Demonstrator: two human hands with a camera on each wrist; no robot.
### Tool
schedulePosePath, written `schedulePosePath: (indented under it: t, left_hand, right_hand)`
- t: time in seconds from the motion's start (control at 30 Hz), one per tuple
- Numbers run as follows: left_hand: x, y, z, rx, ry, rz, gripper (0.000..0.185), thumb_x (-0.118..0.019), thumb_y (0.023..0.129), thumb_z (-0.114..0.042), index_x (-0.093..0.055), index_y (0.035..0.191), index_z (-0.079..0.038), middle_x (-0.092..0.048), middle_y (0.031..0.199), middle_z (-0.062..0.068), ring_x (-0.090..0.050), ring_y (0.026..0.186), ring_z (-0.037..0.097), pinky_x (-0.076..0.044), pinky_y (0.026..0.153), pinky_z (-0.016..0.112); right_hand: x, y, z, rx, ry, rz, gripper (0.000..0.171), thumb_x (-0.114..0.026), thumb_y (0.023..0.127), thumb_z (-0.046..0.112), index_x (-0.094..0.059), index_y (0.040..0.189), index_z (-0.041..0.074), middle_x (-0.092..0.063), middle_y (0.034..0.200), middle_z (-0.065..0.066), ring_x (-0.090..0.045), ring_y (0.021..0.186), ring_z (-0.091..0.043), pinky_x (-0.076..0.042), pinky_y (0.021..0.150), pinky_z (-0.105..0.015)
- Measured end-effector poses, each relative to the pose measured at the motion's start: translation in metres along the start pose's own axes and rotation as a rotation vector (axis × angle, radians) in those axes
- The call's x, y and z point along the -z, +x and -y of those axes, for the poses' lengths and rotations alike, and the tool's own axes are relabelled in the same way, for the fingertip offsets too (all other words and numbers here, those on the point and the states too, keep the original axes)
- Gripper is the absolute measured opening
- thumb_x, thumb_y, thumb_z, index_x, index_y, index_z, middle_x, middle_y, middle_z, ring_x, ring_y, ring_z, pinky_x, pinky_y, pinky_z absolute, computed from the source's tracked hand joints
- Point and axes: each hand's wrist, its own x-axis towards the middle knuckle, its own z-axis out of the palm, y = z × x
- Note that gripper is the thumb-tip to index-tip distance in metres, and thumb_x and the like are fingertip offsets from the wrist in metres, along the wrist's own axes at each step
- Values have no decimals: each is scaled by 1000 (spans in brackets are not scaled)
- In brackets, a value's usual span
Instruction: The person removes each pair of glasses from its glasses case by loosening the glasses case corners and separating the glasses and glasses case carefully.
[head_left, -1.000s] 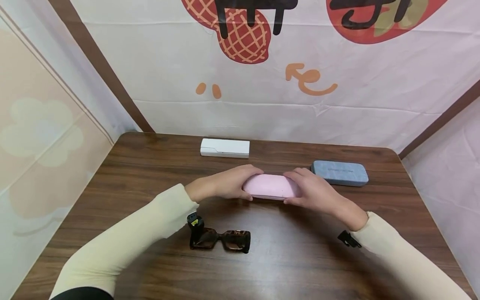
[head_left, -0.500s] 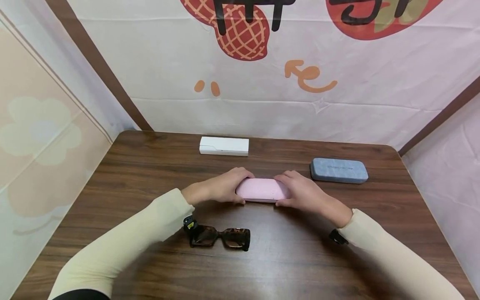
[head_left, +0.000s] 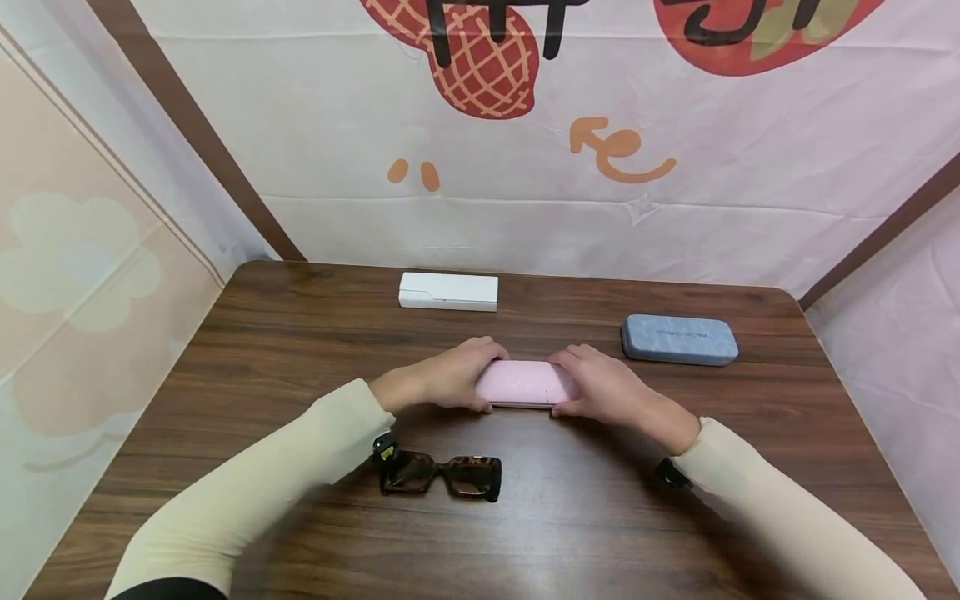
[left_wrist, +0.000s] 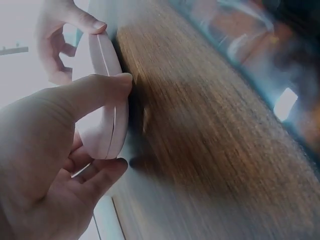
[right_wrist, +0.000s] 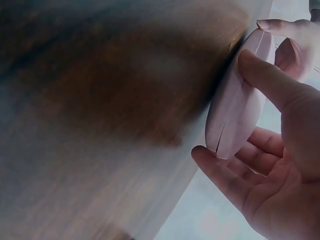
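Observation:
A pink glasses case (head_left: 525,383) with its lid closed is held at both ends, in the middle of the table. My left hand (head_left: 453,375) grips its left end, thumb on the near side and fingers round the far side. The right hand (head_left: 604,385) grips the other end in the same way. In the left wrist view the seam of the pink case (left_wrist: 106,65) runs past the thumb. The right wrist view shows the case (right_wrist: 240,107) close to the table top. Tortoiseshell sunglasses (head_left: 471,477) lie folded nearer to me, beside the left wrist camera.
A white case (head_left: 448,292) lies at the table's back edge. To the right of it is a blue glasses case (head_left: 679,340), also closed. A printed cloth (head_left: 525,225) hangs behind the wooden table (head_left: 315,325).
Both hands have brought the pink case slightly left and toward me, and down toward the table. In the last half second it has hardly moved. The sunglasses stay in place.

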Motion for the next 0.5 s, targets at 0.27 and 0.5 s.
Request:
schedulePosePath:
  t: [0.27, 0.5]
  left_hand:
    - [1, 4, -1, 7, 20, 27, 64, -91, 72, -16, -55, 122, -3, -54, 114, 7, -49, 105, 23, -45, 92, 37]
    - [0, 7, 0, 10, 36, 45, 65, -92, 71, -17, -54, 122, -3, -54, 113, 7, -48, 104, 23, -44, 92, 36]
  right_hand:
    - [8, 5, 3, 55, -65, 26, 63, -90, 76, 37, -64, 120, 0, -68, 107, -11, -66, 96, -26, -54, 82, -43]
    - [16, 15, 5, 61, -82, 116, 54, -88, 77, 38, -64, 111, 4, -68, 95, -5, -62, 77, -17, -52, 69, -36]
